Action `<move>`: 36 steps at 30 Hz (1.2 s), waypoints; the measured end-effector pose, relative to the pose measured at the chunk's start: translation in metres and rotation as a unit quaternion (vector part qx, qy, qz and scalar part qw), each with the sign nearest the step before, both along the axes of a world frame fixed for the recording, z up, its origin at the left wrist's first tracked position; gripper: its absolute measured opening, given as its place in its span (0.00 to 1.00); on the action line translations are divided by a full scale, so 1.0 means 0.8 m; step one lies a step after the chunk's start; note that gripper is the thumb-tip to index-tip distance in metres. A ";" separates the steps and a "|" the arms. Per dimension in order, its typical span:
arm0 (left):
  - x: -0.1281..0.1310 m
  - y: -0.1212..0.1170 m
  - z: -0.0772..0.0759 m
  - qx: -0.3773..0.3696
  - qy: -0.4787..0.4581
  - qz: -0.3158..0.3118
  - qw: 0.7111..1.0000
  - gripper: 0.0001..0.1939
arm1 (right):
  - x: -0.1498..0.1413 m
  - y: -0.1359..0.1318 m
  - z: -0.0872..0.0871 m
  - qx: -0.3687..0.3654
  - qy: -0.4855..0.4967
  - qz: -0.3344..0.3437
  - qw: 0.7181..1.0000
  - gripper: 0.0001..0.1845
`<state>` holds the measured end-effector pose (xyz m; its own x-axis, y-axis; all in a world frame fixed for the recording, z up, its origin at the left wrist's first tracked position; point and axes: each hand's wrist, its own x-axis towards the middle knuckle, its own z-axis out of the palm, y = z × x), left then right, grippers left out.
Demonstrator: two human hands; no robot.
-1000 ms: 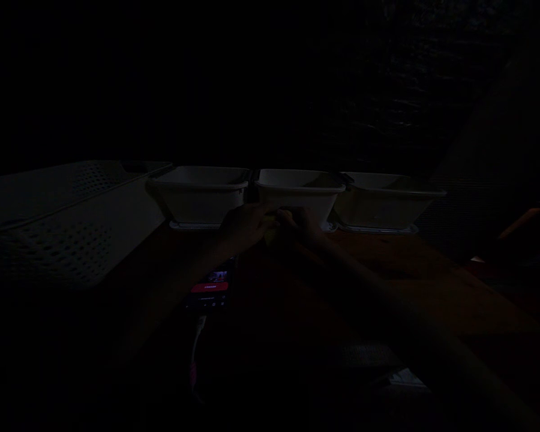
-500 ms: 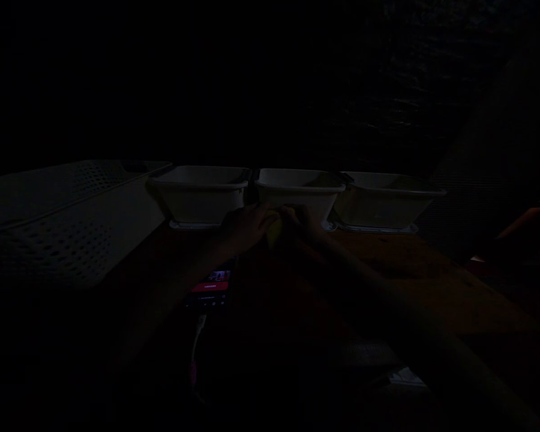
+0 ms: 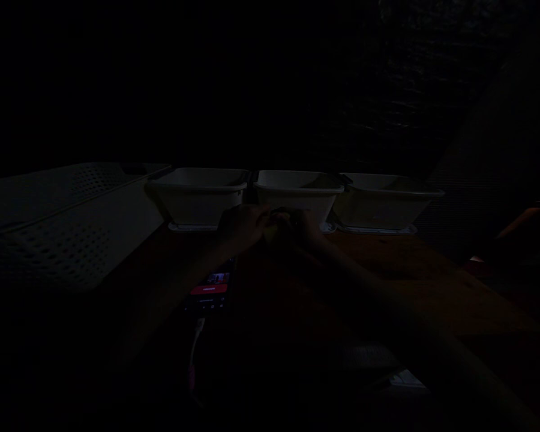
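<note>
The scene is very dark. My left hand (image 3: 246,225) and my right hand (image 3: 302,225) meet in front of the middle white tub (image 3: 299,195). Between them is a small yellowish-green thing (image 3: 272,233), its kind too dim to make out. The fingers of both hands are curled round it, with most of its surface hidden. Under my left forearm lies a phone (image 3: 209,290) with a lit screen and a cable (image 3: 197,336) plugged into its near end.
White tubs stand to the left (image 3: 202,201) and right (image 3: 382,207) of the middle one, along the back of the wooden table (image 3: 387,264). A perforated white basket (image 3: 63,234) is at far left. Another person's arm (image 3: 522,225) shows at far right.
The fingers of my right hand have shifted over the yellowish-green thing, and less of it shows. Both hands stay in nearly the same place.
</note>
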<state>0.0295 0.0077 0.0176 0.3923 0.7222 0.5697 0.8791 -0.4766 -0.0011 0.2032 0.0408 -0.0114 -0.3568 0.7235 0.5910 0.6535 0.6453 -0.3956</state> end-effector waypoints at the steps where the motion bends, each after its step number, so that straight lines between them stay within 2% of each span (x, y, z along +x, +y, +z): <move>1: 0.000 -0.001 0.000 0.006 0.007 0.005 1.000 0.12 | 0.001 0.000 0.000 0.004 -0.003 -0.007 1.000 0.21; 7: -0.003 -0.002 0.005 0.063 0.026 0.013 0.998 0.11 | 0.009 0.005 0.000 0.050 0.016 0.017 0.998 0.21; 14: -0.012 0.011 0.002 0.061 0.048 0.030 0.997 0.11 | 0.019 0.007 0.002 0.095 0.052 0.052 0.993 0.21; 17: -0.013 0.013 0.002 0.051 0.043 0.035 0.997 0.10 | 0.023 0.005 0.007 0.082 0.042 0.044 0.995 0.21; 21: -0.012 0.011 0.003 0.027 0.008 0.023 0.999 0.11 | 0.027 0.007 0.009 0.036 0.091 0.057 0.994 0.20; 25: -0.008 0.009 0.003 0.008 -0.062 -0.030 0.998 0.14 | 0.027 0.013 0.005 0.006 0.152 0.071 0.986 0.20; 28: -0.006 0.008 0.001 0.003 -0.084 -0.062 0.995 0.17 | 0.027 0.017 0.002 -0.007 0.162 0.076 0.984 0.20; 36: -0.005 0.011 -0.003 0.006 -0.092 -0.086 0.992 0.16 | 0.028 0.018 0.004 0.003 0.142 0.086 0.986 0.18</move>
